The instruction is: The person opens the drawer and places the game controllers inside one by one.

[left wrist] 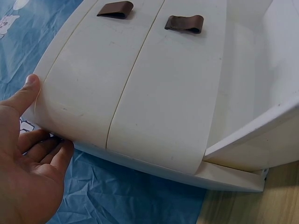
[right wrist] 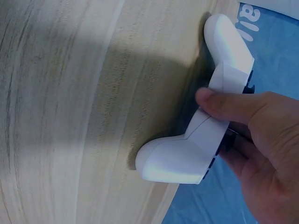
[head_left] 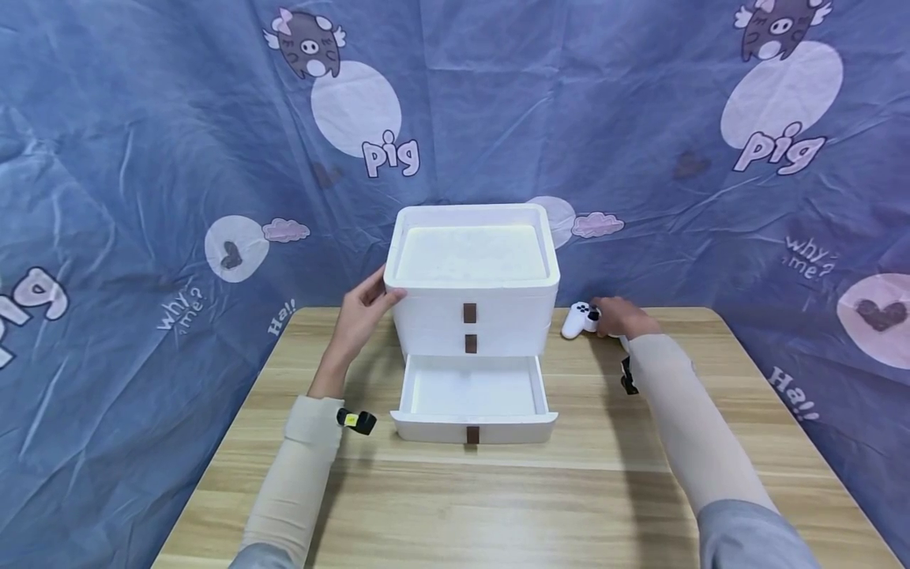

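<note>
A white drawer cabinet (head_left: 434,324) with brown pull tabs stands at the back of the table, its bottom drawer (head_left: 434,431) pulled out and bare inside. My left hand (head_left: 359,316) holds the cabinet's upper left corner. In the left wrist view, the thumb lies on the front edge and the curled fingers (left wrist: 58,156) press the side wall. To the cabinet's right, my right hand (head_left: 626,318) grips a white game controller (right wrist: 180,156) by its middle, thumb on the near side. The other fingers are partly hidden behind it. One controller grip (head_left: 574,322) shows left of the hand.
The wooden table (head_left: 455,506) runs back to a blue patterned cloth (head_left: 483,103) hanging behind and at both sides. A raised rim (head_left: 476,284) surrounds the cabinet's top. The pulled-out drawer juts toward the front, between my forearms.
</note>
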`<state>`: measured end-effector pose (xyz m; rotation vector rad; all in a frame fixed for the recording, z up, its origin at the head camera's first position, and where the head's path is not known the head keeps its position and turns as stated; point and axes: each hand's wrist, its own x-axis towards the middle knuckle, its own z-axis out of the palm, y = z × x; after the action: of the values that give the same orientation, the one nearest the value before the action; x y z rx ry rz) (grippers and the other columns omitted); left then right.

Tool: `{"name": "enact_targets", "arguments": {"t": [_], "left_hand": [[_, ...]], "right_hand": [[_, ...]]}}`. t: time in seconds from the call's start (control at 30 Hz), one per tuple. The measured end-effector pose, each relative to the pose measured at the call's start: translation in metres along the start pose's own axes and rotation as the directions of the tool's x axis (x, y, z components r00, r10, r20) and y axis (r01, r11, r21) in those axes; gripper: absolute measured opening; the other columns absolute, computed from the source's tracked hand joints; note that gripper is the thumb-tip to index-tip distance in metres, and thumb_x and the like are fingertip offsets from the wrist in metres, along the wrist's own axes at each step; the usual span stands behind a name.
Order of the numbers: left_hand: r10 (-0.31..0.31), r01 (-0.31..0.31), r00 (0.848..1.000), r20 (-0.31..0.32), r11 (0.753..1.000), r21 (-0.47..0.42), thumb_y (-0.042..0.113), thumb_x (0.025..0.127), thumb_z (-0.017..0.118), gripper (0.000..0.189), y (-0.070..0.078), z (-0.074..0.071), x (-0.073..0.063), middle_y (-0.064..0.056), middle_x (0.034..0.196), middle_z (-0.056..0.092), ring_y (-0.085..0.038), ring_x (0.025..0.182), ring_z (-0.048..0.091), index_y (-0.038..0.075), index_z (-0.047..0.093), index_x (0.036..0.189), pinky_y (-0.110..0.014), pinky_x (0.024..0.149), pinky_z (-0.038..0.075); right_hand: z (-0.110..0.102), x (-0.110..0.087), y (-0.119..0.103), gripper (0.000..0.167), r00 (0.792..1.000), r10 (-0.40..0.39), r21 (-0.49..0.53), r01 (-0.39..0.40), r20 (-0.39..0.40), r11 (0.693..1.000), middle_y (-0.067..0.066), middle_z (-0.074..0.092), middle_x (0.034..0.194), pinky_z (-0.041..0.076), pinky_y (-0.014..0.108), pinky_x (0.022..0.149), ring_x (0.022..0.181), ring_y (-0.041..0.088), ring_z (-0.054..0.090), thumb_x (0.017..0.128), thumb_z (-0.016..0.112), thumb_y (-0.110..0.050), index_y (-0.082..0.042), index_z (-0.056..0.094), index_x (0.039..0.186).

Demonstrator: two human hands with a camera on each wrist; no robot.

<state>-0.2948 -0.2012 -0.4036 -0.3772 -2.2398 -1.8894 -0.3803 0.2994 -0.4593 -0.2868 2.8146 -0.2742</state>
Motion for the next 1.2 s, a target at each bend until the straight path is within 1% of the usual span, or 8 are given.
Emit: {"name": "enact_targets", "arguments": {"t": [0.2,0.47,0.63,0.77,0.9,1.03,1.13,1.2], "left_hand": [[0.001,-0.001,1.0,0.001,1.0,0.006,0.031,0.099,0.08,0.072,0.0,0.0,0.001,-0.009,0.166,0.048,-0.022,0.154,0.046,0.016,0.048,0.162,-0.034,0.122,0.047],[0.0,0.0,1.0,0.009,1.0,-0.001,0.031,0.099,0.08,0.072,-0.001,-0.001,-0.001,-0.009,0.167,0.047,-0.022,0.155,0.045,0.017,0.047,0.162,-0.032,0.122,0.047],[-0.001,0.001,1.0,0.006,1.0,0.004,0.031,0.099,0.08,0.072,-0.001,-0.001,0.0,-0.009,0.167,0.047,-0.022,0.155,0.046,0.017,0.048,0.162,-0.033,0.123,0.046],[0.0,0.0,1.0,0.007,1.0,0.001,0.032,0.099,0.08,0.072,0.0,-0.001,0.001,-0.008,0.167,0.047,-0.022,0.155,0.045,0.017,0.048,0.162,-0.033,0.122,0.047],[0.001,-0.001,1.0,0.008,1.0,-0.003,0.032,0.099,0.08,0.073,0.001,0.0,0.001,-0.008,0.167,0.047,-0.021,0.155,0.045,0.017,0.047,0.162,-0.032,0.122,0.047],[0.002,-0.002,1.0,0.006,1.0,0.0,0.032,0.099,0.08,0.073,0.0,-0.001,0.001,-0.008,0.168,0.046,-0.021,0.155,0.044,0.017,0.047,0.162,-0.032,0.122,0.046],[0.004,-0.004,1.0,0.003,1.0,-0.001,0.032,0.099,0.08,0.073,-0.001,-0.001,0.0,-0.008,0.167,0.047,-0.021,0.155,0.044,0.017,0.047,0.162,-0.033,0.123,0.046],[0.004,-0.004,1.0,0.0,1.0,-0.003,0.032,0.099,0.08,0.072,-0.001,-0.001,0.0,-0.008,0.167,0.047,-0.021,0.155,0.045,0.017,0.047,0.162,-0.033,0.123,0.046]], "right_hand": [[0.002,-0.002,0.001,0.061,0.999,-0.021,-0.016,0.02,-0.039,1.0,0.039,0.057,0.142,0.05,0.069,0.109,0.13,0.058,0.055,0.09,0.075,-0.002,0.009,0.055,0.147],[-0.002,-0.007,0.003,0.056,0.999,-0.03,-0.037,0.028,-0.037,0.999,0.038,0.061,0.138,0.053,0.067,0.105,0.127,0.055,0.058,0.091,0.078,-0.005,0.009,0.061,0.142],[-0.008,-0.01,0.004,0.057,0.998,-0.033,-0.032,0.031,-0.059,0.999,0.039,0.06,0.139,0.055,0.066,0.103,0.125,0.056,0.06,0.09,0.08,-0.008,0.009,0.062,0.142],[-0.016,-0.014,0.007,0.061,0.995,-0.037,-0.048,0.033,-0.089,0.998,0.04,0.061,0.136,0.055,0.067,0.099,0.122,0.057,0.061,0.086,0.082,-0.01,0.007,0.062,0.142],[-0.024,-0.019,0.01,0.065,0.995,-0.039,-0.068,0.032,-0.092,0.997,0.04,0.061,0.137,0.056,0.068,0.097,0.12,0.057,0.062,0.084,0.083,-0.011,0.006,0.062,0.143],[-0.031,-0.024,0.01,0.064,0.995,-0.061,-0.086,0.053,-0.085,0.995,0.038,0.064,0.134,0.057,0.062,0.09,0.111,0.048,0.066,0.083,0.084,-0.012,0.005,0.064,0.142],[-0.036,-0.028,0.01,0.062,0.991,-0.095,-0.104,0.085,-0.097,0.991,0.034,0.069,0.125,0.057,0.057,0.082,0.098,0.04,0.066,0.08,0.085,-0.012,0.004,0.068,0.138],[-0.04,-0.031,0.008,0.06,0.988,-0.118,-0.116,0.105,-0.105,0.988,0.03,0.072,0.119,0.056,0.055,0.079,0.092,0.036,0.064,0.078,0.085,-0.012,0.003,0.07,0.135]]}}
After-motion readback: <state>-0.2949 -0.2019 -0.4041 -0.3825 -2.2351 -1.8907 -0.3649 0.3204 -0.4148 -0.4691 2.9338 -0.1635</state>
